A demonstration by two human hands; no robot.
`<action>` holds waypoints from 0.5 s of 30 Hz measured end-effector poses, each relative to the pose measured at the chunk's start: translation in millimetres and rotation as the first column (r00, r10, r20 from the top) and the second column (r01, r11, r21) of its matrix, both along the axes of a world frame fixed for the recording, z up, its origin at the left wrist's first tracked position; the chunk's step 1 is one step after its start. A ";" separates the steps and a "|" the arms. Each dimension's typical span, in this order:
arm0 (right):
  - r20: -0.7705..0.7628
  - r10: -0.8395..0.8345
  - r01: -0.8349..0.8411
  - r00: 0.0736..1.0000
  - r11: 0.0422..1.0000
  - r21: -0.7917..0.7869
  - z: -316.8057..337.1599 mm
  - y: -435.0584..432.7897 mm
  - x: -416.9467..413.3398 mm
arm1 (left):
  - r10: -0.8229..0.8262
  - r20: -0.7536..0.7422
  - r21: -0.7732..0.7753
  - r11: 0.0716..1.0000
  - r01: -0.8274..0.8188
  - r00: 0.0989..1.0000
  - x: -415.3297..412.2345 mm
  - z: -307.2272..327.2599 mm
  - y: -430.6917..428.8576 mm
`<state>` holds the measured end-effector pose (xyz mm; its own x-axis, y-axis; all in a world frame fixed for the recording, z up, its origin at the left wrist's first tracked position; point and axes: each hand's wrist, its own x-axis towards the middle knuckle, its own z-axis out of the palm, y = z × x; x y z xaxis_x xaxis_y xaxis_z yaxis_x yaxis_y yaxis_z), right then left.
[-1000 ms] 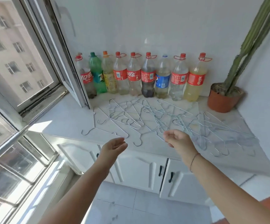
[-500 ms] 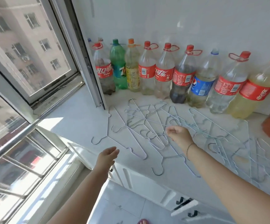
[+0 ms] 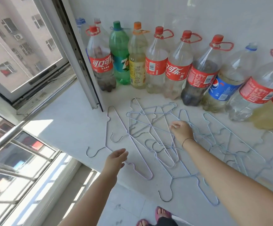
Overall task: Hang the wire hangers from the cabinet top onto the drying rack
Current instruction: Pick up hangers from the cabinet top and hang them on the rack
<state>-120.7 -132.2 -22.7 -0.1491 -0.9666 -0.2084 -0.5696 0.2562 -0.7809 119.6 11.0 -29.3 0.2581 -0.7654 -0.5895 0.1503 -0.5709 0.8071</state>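
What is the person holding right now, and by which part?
Nothing clearly. The right hand rests fingertips on the tangled wire hangers, grip uncertain; the left hand hovers open over the cabinet top.

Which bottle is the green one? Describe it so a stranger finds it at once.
Start at the open window frame and follow the bottle row along the white wall. The green 7-Up bottle stands second from the frame; it alone is green plastic with a green cap, among clear, mostly red-labelled neighbours.

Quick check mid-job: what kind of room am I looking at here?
Probably an enclosed balcony or utility nook in a flat: an open window facing apartment blocks, a white cabinet top strewn with wire hangers, and reused soda bottles lined along the tiled wall.
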 end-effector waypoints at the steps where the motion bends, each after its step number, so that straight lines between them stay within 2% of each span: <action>1: -0.057 -0.005 0.004 0.998 1.000 -0.011 -1.5 -11.0 -5.1 | -0.001 -0.005 0.002 1.000 0.001 1.000 -2.4 -1.7 -5.2; 4: -0.248 0.014 -0.013 0.969 1.000 0.004 -6.6 -40.0 -18.4 | -0.001 -0.020 -0.002 1.000 0.001 1.000 -9.3 -7.8 -20.6; 7: -0.365 0.047 -0.024 0.930 0.997 0.068 -9.7 -57.0 -26.5 | -0.001 -0.042 -0.005 1.000 0.001 0.999 -15.9 -10.2 -34.4; 11: -0.454 0.102 -0.054 0.885 0.992 0.117 -22.7 -71.3 -31.8 | 0.002 -0.052 -0.003 1.000 -0.002 0.999 -24.9 -13.3 -46.6; 15: -0.495 0.066 -0.020 0.866 0.995 0.099 -31.3 -85.7 -35.5 | 0.031 -0.048 0.020 0.999 -0.030 0.998 -28.4 -16.1 -50.6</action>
<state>-156.2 -217.9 -54.0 -0.2139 -0.9559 -0.2014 -0.8883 0.2760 -0.3669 91.2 -39.6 -45.4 0.2515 -0.7464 -0.6161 0.2067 -0.5805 0.7876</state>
